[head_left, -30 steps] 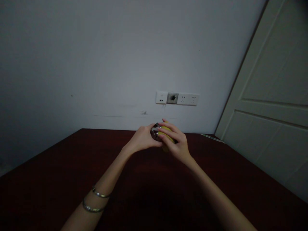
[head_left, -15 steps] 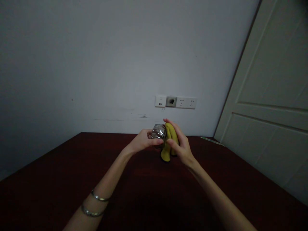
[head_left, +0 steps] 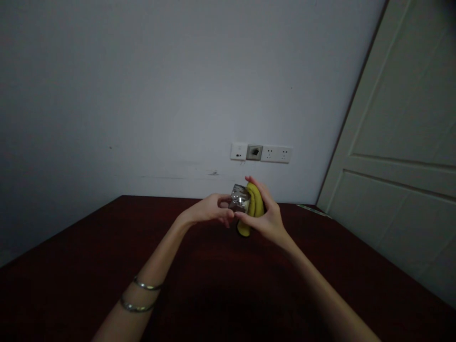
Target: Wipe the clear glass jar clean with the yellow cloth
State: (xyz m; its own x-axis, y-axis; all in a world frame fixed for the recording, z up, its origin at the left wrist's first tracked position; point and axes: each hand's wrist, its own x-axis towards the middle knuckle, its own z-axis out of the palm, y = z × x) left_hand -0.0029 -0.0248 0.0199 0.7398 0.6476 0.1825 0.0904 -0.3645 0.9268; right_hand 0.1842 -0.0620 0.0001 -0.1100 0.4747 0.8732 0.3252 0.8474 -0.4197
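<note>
Near the middle of the frame we see a small bunch of bananas over the dark red table — if its tips touch the wood, we cannot tell. The right hand is wrapped around the yellow fruit, and the left hand pinches the silver foil on the stem end. Behind them, a socket strip sits on the wall
</note>
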